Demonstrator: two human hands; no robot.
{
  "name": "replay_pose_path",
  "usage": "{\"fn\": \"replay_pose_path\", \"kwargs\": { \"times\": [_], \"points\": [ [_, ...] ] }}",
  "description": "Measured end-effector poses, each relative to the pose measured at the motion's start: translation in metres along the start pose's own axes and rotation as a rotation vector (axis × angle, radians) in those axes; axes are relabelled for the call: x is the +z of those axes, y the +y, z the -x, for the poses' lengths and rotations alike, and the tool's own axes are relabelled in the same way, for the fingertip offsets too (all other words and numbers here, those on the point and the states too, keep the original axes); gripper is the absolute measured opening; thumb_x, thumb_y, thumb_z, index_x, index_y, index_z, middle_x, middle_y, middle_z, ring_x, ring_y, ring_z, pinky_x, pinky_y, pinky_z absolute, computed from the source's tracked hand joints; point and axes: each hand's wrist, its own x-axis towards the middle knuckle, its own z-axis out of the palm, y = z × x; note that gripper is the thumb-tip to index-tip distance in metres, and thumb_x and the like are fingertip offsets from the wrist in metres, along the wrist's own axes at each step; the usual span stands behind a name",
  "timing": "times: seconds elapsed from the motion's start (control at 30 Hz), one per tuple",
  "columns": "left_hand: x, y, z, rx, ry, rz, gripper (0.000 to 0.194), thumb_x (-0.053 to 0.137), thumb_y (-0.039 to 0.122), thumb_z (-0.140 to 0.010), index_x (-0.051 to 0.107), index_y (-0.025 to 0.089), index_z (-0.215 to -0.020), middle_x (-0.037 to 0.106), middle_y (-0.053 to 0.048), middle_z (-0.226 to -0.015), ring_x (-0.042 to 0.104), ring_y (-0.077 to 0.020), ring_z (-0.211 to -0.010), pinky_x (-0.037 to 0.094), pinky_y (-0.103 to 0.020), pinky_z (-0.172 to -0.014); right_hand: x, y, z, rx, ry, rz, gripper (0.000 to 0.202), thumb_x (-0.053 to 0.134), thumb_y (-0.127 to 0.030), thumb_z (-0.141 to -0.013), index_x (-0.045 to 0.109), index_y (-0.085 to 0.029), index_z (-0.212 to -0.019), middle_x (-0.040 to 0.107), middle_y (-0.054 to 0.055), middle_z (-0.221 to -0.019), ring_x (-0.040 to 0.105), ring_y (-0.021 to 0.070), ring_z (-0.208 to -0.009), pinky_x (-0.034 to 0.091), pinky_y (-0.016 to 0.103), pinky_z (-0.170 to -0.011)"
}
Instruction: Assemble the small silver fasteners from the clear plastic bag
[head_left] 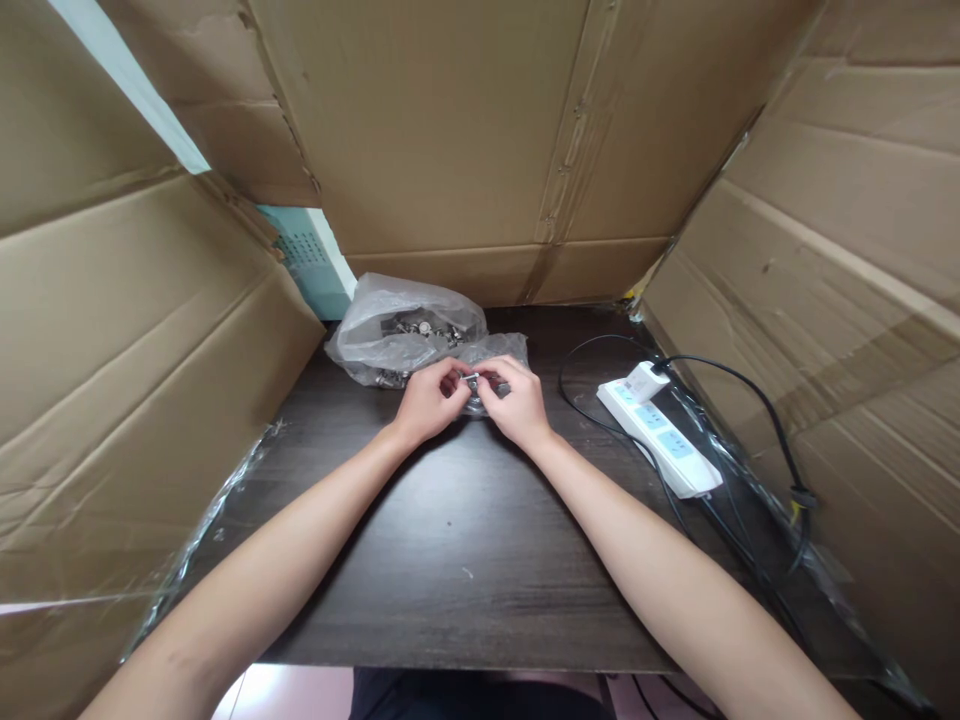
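My left hand [433,400] and my right hand [516,398] meet near the back of the dark table. Between their fingertips is a small silver metal piece [470,377], bolt-like in shape, with fingers of both hands closed on it. Its finer details are too small to make out. Just beyond my left hand lies an open clear plastic bag [409,298] with many small metal parts [425,328] in it. Another clear plastic bag [499,347] lies behind and under my hands, partly hidden by them.
A white power strip [664,440] with a plugged-in white adapter [646,381] and black cables [757,395] lies on the right. Cardboard walls [450,120] enclose the dark wooden table [450,560] at the back and both sides. A pale green printed panel [307,250] shows at the back left.
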Motion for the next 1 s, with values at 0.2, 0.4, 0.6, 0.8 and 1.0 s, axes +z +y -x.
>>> {"fn": "replay_pose_path", "kwargs": {
  "times": [0.2,0.4,0.6,0.8,1.0],
  "points": [
    [-0.0001,-0.001,-0.0002,0.026,-0.007,-0.043,0.024,0.059,0.013,-0.081,0.074,0.018,-0.098,0.069,0.001,-0.073,0.061,-0.0146,-0.065,0.05,-0.026,-0.068,0.0008,0.0001,0.0007,-0.041,-0.008,0.027,0.018,0.055,-0.017,-0.089,0.072,-0.021,-0.092,0.073,0.007,-0.099,0.069,0.0205,-0.095,0.056,0.035,-0.089],
    [-0.001,0.0002,-0.0002,0.065,-0.007,-0.063,0.02,0.06,0.015,-0.084,0.075,0.018,-0.097,0.069,0.0,-0.074,0.061,-0.0153,-0.066,0.049,-0.026,-0.068,0.0003,-0.0004,0.0009,-0.045,-0.01,0.039,0.016,0.055,-0.018,-0.09,0.071,-0.021,-0.092,0.071,0.007,-0.099,0.068,0.0196,-0.094,0.056,0.033,-0.088],
    [-0.0005,0.0,0.0001,0.068,0.004,-0.062,0.013,0.065,0.021,-0.086,0.074,0.018,-0.095,0.065,0.001,-0.07,0.058,-0.014,-0.063,0.046,-0.024,-0.063,0.0012,-0.0011,0.0016,-0.068,0.018,0.001,0.015,0.055,-0.016,-0.09,0.069,-0.021,-0.09,0.07,0.007,-0.097,0.068,0.0189,-0.091,0.058,0.031,-0.082],
    [-0.0002,-0.0022,-0.0005,0.1,-0.002,-0.069,0.012,0.063,0.024,-0.091,0.073,0.017,-0.095,0.064,0.0,-0.071,0.057,-0.0141,-0.063,0.046,-0.025,-0.063,0.0035,0.0029,0.001,-0.098,0.059,-0.092,0.012,0.058,-0.017,-0.088,0.069,-0.022,-0.089,0.07,0.005,-0.093,0.068,0.0188,-0.084,0.06,0.032,-0.075],
    [-0.0011,-0.0042,-0.0014,0.162,0.012,-0.076,0.012,0.062,0.025,-0.094,0.071,0.017,-0.096,0.061,0.0,-0.073,0.056,-0.015,-0.067,0.045,-0.026,-0.066,0.0032,0.004,0.001,-0.033,0.067,-0.129,0.008,0.062,-0.023,-0.089,0.07,-0.022,-0.091,0.071,0.005,-0.091,0.069,0.0186,-0.079,0.06,0.032,-0.072]
  ]
}}
